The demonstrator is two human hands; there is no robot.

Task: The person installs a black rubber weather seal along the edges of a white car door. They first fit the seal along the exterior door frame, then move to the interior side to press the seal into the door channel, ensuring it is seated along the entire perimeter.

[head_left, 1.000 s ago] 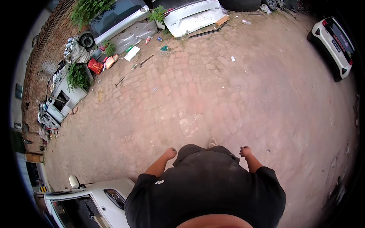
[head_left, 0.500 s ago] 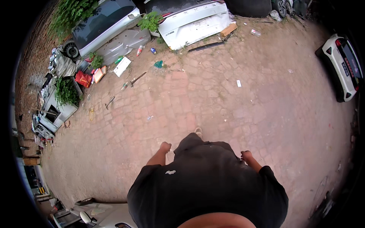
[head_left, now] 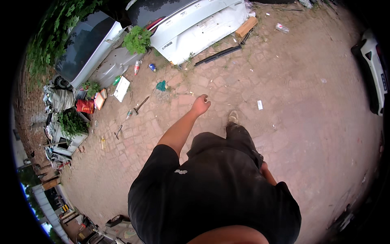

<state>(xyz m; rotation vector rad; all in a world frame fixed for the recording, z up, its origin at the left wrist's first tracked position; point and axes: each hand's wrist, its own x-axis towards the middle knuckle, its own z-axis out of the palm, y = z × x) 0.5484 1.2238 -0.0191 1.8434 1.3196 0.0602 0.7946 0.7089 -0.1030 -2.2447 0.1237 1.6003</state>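
My left hand [head_left: 201,106] reaches forward over the paving, its fingers loosely curled in, with nothing visible in them. Low beside my right thigh, my right forearm [head_left: 268,175] shows only in part; the fingers there are hidden against the dark trousers [head_left: 243,140]. One shoe [head_left: 233,117] is set forward on the ground in mid-stride. Ahead and left of the left hand lie a hammer-like tool [head_left: 141,105], a smaller tool [head_left: 118,131] and a teal cloth or net scrap [head_left: 161,86]. Neither hand touches any of these.
White car body panels [head_left: 199,32] and a glazed door [head_left: 87,49] lean at the far left. A dark strip [head_left: 218,55] and an orange-brown block [head_left: 246,27] lie before them. Left are a red bag [head_left: 85,106] and scrap. A white car [head_left: 371,73] stands far right.
I have stepped forward, bringing the panels and litter nearer. My left arm has swung forward and up; my right arm has swung back, hiding its hand. A shoe now shows farther forward.
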